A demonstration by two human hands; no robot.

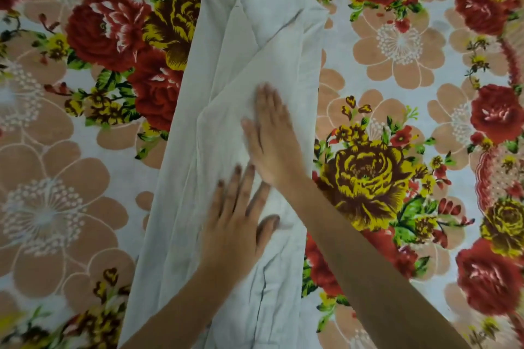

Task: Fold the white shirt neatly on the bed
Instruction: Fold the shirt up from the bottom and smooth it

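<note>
The white shirt (226, 59) lies on the bed as a long narrow strip, its sides folded inward, running from the near edge to the far middle. My right hand (272, 136) rests flat on its middle with fingers together and pointing away. Nearer and slightly to the left, my left hand (238, 221) presses flat on the cloth with fingers spread. Neither hand grips the fabric. Both hands look blurred. The shirt's near end runs out of view at the bottom.
A floral bedsheet (397, 93) with red, yellow and peach flowers covers the bed on every side of the shirt. Nothing else lies on it.
</note>
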